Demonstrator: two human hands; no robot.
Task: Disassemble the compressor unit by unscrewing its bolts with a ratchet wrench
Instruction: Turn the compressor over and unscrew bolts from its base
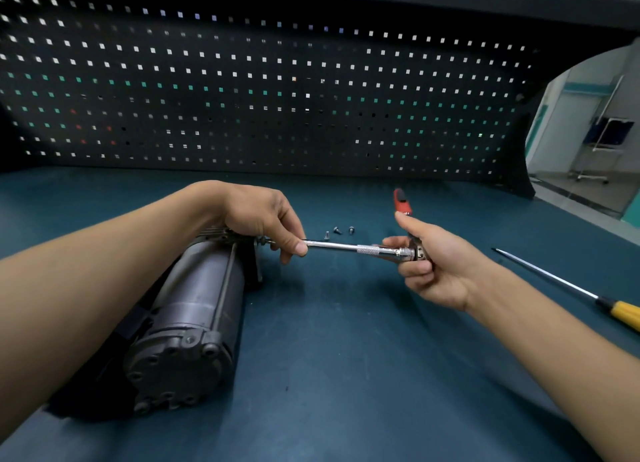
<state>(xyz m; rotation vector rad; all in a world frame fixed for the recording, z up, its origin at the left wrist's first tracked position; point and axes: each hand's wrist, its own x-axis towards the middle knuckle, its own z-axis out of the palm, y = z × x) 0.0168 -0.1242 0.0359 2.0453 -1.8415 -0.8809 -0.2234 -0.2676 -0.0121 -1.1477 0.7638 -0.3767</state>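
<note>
The dark grey compressor unit [194, 319] lies on its side on the green bench mat, its bolted end cap facing me. A ratchet wrench with a long chrome extension bar [349, 247] runs level from the compressor's far end to the right. My left hand [266, 219] pinches the bar near the compressor. My right hand [429, 261] grips the ratchet head, and the red-and-black handle [401, 200] sticks up above the thumb. Three loose bolts [337, 231] lie on the mat just behind the bar.
A long screwdriver with a yellow handle [568, 285] lies on the mat at the right. A black pegboard [277, 91] stands along the back of the bench. The bench's right edge [588, 216] borders an open floor area.
</note>
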